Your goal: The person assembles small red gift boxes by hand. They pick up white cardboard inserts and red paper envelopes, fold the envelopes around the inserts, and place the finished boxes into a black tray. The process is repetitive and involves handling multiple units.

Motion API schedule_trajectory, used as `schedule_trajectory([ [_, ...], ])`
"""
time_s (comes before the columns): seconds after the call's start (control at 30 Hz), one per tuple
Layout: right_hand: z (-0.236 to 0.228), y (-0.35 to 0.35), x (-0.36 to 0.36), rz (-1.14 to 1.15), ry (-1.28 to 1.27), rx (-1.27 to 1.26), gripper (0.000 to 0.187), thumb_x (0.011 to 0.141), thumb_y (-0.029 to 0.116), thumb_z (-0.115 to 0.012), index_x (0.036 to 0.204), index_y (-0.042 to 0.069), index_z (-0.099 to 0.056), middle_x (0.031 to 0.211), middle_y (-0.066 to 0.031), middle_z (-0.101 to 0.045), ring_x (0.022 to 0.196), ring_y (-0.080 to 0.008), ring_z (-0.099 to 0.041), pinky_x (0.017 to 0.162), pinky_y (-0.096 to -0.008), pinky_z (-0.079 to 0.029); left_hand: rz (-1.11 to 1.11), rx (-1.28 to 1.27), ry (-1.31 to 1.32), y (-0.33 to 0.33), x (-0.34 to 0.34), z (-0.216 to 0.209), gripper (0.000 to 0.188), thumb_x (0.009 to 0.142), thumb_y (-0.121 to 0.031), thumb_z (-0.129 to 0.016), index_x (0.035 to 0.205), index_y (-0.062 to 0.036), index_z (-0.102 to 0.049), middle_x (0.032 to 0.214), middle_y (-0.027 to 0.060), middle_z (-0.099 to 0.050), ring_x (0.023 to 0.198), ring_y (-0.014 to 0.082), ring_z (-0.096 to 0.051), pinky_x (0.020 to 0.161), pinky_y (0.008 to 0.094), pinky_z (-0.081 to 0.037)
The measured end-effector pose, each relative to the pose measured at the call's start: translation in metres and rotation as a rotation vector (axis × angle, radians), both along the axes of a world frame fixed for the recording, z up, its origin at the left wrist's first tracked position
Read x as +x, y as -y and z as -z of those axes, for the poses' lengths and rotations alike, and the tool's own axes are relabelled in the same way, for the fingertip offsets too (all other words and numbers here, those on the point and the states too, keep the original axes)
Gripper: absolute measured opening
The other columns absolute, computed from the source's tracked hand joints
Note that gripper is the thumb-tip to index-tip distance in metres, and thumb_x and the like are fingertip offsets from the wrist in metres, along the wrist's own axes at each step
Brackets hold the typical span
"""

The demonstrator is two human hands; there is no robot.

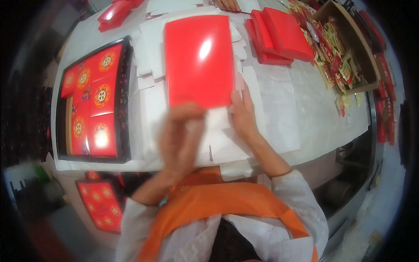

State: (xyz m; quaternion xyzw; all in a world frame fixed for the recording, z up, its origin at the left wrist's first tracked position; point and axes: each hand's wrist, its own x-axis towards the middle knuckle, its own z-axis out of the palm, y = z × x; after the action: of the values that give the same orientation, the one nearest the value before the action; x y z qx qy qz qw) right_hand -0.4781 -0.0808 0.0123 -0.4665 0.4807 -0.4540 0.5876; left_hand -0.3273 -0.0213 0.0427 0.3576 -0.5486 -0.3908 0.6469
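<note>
In front of me, a glossy red rectangular panel point(198, 61) lies over flat white card pieces point(152, 65). Its near right corner is gripped by my right hand point(242, 113), thumb and fingers along the edge. My left hand point(182, 135) is at the near left edge, its fingertips over or against the panel. Motion smears those fingers, so their hold cannot be made out. Whether the panel is a single sheet or the face of a box does not show.
A black-rimmed tray point(123, 100) of red patterned boxes stands at left, with another red patterned tray point(101, 204) below the table. Red boxes point(286, 35) are stacked at far right, beside a carton point(364, 48) spilling wrapped packets point(342, 67). Another person's hand point(228, 4) shows at the far edge.
</note>
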Motion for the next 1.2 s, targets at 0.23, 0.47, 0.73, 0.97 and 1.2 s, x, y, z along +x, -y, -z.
schedule_trajectory([
  [0.23,-0.002,-0.016,0.016,-0.058,0.022,-0.084,0.052,0.094,0.024,-0.032,0.137,-0.002,-0.017,0.136,-0.0128,-0.029,0.121,-0.0191,-0.033,0.098,-0.0283,-0.027,0.024,0.677,-0.561,0.008,-0.037,0.019,0.035,0.086,-0.007,-0.05,0.119,-0.0015,-0.039,0.121,0.0082,-0.044,0.114,0.0201,-0.043,0.097,0.0326,-0.035],
  [0.47,-0.003,-0.018,0.014,-0.164,-0.034,-0.319,0.053,0.094,0.024,-0.033,0.136,-0.003,-0.017,0.137,-0.0166,-0.027,0.125,-0.0219,-0.03,0.101,-0.0302,-0.026,-0.126,0.555,-0.6,0.022,-0.041,0.026,0.035,0.081,-0.016,-0.057,0.111,-0.0029,-0.045,0.101,0.0055,-0.05,0.084,0.0153,-0.049,0.071,0.0286,-0.045],
  [0.73,0.003,-0.012,0.014,-0.095,0.113,-0.121,0.048,0.094,0.021,-0.034,0.134,-0.005,-0.025,0.13,-0.0126,-0.039,0.118,-0.017,-0.037,0.098,-0.0281,-0.029,-0.068,0.568,-0.588,0.018,-0.036,0.042,0.04,0.083,-0.005,-0.057,0.12,-0.0106,-0.043,0.121,0.0027,-0.045,0.113,0.0174,-0.043,0.1,0.0355,-0.034],
  [0.97,0.0,-0.012,0.013,-0.095,-0.013,-0.216,0.05,0.096,0.028,-0.031,0.133,-0.005,-0.027,0.128,-0.0168,-0.041,0.116,-0.0199,-0.041,0.097,-0.0277,-0.03,-0.105,0.526,-0.54,0.016,-0.04,0.038,0.038,0.084,-0.014,-0.057,0.117,-0.0013,-0.045,0.111,0.0045,-0.047,0.099,0.0138,-0.045,0.087,0.0268,-0.037],
  [1.2,0.003,-0.015,0.013,-0.075,0.009,-0.187,0.048,0.096,0.027,-0.03,0.133,-0.003,-0.028,0.127,-0.0149,-0.043,0.113,-0.0176,-0.043,0.094,-0.0263,-0.033,-0.092,0.516,-0.461,0.012,-0.038,0.039,0.032,0.085,-0.014,-0.057,0.112,-0.0008,-0.049,0.107,0.0037,-0.05,0.096,0.0129,-0.046,0.086,0.0264,-0.038],
])
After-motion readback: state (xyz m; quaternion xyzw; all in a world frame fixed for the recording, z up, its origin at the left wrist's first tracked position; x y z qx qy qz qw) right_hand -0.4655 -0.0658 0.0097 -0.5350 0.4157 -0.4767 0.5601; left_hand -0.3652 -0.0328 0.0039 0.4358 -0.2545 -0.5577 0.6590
